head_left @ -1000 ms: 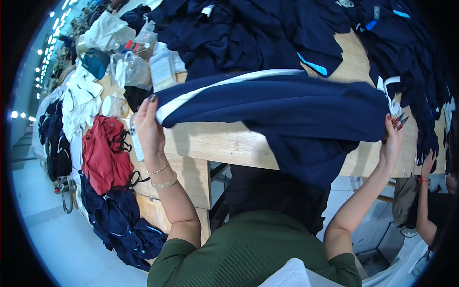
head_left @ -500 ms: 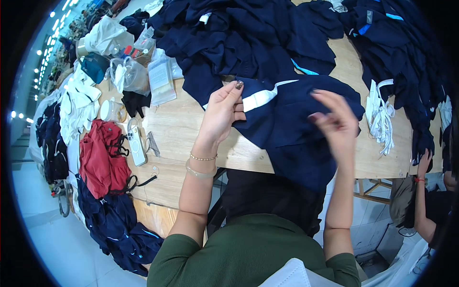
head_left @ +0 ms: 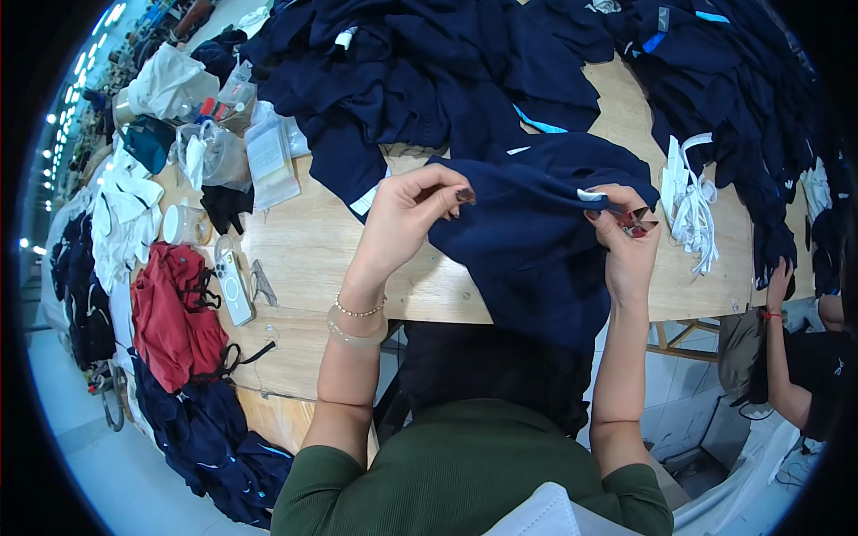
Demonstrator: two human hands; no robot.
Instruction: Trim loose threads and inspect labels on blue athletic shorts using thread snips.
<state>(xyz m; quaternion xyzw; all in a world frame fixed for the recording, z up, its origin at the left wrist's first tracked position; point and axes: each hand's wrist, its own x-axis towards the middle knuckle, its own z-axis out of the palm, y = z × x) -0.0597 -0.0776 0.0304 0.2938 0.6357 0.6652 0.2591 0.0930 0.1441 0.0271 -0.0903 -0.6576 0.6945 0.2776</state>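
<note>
A navy blue garment (head_left: 536, 241) hangs over the front edge of the wooden table (head_left: 304, 241), and I hold it up with both hands. My left hand (head_left: 407, 219) pinches its upper left edge between thumb and fingers. My right hand (head_left: 626, 237) grips the upper right edge near a small white tag (head_left: 592, 195); a small red-handled tool (head_left: 636, 223) also sits in that hand. A large heap of navy garments (head_left: 429, 71) covers the far half of the table behind the held piece.
White cords (head_left: 693, 201) lie right of my right hand. On the left are a red garment (head_left: 174, 308), a white device (head_left: 234, 286), small snips (head_left: 262, 281), plastic bags (head_left: 210, 152) and white clothing (head_left: 121, 223). Another person's arm (head_left: 786, 357) is at the lower right.
The garment was spread wide between my raised hands; since then I lowered it to the table, and both hands have drawn closer together, gathering its top edge.
</note>
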